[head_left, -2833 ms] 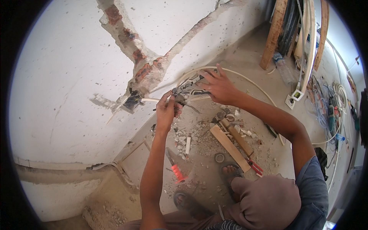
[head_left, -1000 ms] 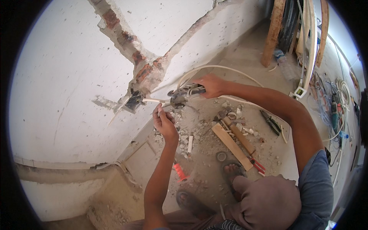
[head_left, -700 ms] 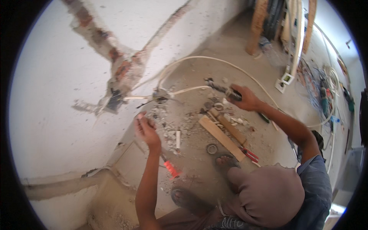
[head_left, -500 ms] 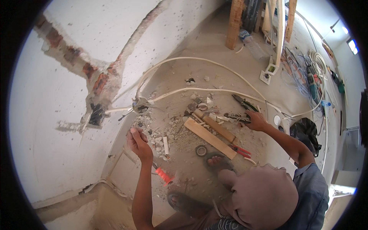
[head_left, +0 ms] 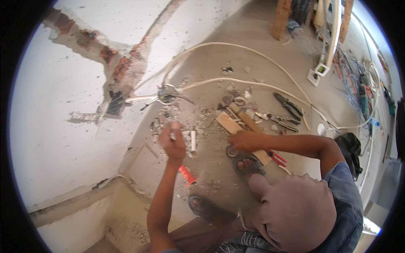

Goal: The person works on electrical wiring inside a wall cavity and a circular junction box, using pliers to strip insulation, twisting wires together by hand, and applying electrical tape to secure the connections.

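Note:
My left hand [head_left: 172,145] is raised over the rubble by the wall, its fingers pinched together. Motion blurs it, and whatever small thing it may hold is unclear. My right hand [head_left: 245,141] reaches down over a flat wooden board [head_left: 230,122], its fingertips at a dark roll of tape [head_left: 231,151]. The back of the hand hides its grip. Beyond it lie dark-handled pliers [head_left: 289,107] and a second, metallic pair of pliers [head_left: 283,122]. Red-handled pliers [head_left: 277,158] lie at the board's near end. An orange-handled tool [head_left: 187,175] lies below my left hand.
Pale cables [head_left: 236,80] arch from a round grey fitting [head_left: 168,93] beside the chiselled wall groove [head_left: 120,69]. Broken rubble [head_left: 168,116] covers the floor there. Wooden posts [head_left: 281,19], a plastic bottle [head_left: 301,36], a drill [head_left: 363,96] and a black bag [head_left: 349,154] stand or lie at right.
My right hand has left the pliers and moved left and nearer, to the roll of tape. My left hand stays pinched near the wall. The whole view has shifted.

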A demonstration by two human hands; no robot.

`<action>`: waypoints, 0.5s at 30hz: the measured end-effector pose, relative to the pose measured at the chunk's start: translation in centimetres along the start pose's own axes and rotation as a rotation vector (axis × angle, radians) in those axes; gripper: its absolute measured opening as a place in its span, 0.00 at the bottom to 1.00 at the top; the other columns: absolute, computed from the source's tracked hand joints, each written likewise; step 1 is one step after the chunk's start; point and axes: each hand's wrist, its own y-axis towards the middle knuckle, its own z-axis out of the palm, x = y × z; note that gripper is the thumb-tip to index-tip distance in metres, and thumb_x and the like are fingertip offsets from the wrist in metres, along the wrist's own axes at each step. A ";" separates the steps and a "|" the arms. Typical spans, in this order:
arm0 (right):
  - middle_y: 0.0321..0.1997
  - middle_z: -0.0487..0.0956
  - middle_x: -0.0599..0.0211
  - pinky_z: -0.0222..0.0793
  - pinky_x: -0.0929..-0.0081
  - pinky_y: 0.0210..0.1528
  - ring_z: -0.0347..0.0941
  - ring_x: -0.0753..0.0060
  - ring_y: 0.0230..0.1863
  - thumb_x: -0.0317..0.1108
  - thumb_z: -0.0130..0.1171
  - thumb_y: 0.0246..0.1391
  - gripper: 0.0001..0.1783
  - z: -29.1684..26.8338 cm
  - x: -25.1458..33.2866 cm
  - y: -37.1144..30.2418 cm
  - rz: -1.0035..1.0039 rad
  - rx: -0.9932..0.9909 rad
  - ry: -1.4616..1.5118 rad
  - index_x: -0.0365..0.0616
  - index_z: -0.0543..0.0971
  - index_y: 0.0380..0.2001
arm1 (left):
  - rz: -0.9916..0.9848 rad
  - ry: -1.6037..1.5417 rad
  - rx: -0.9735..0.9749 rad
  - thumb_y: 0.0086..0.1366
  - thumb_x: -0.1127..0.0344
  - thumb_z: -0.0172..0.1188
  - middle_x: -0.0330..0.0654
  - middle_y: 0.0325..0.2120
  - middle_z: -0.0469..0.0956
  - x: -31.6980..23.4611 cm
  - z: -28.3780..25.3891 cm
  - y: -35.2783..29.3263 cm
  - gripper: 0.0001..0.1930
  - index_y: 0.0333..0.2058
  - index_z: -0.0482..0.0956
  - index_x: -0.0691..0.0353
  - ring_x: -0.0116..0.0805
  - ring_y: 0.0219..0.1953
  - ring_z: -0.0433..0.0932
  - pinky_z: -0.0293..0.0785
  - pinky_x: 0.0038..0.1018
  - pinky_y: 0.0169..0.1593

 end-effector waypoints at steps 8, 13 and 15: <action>0.44 0.73 0.61 0.72 0.59 0.47 0.74 0.57 0.46 0.29 0.64 0.51 0.10 -2.9 2.8 -1.3 0.096 -0.147 0.419 0.42 0.79 0.39 | -0.155 -0.107 0.572 0.71 0.62 0.58 0.43 0.27 0.77 -0.5 2.9 -6.5 0.11 0.42 0.81 0.65 0.29 0.30 0.76 0.73 0.27 0.37; 0.44 0.72 0.61 0.73 0.66 0.48 0.74 0.63 0.47 0.30 0.64 0.58 0.11 -7.9 3.0 -2.8 0.171 -0.369 0.838 0.42 0.78 0.44 | -0.647 -0.528 0.762 0.73 0.56 0.57 0.42 0.38 0.81 -0.4 3.9 -6.1 0.20 0.54 0.78 0.66 0.27 0.39 0.79 0.76 0.26 0.45; 0.43 0.72 0.61 0.73 0.68 0.48 0.74 0.65 0.48 0.31 0.63 0.60 0.11 -8.4 3.0 -2.9 0.136 -0.453 0.953 0.41 0.78 0.44 | -0.761 -0.801 0.663 0.73 0.54 0.57 0.40 0.39 0.82 -0.4 4.0 -5.6 0.21 0.55 0.79 0.65 0.26 0.38 0.79 0.78 0.25 0.43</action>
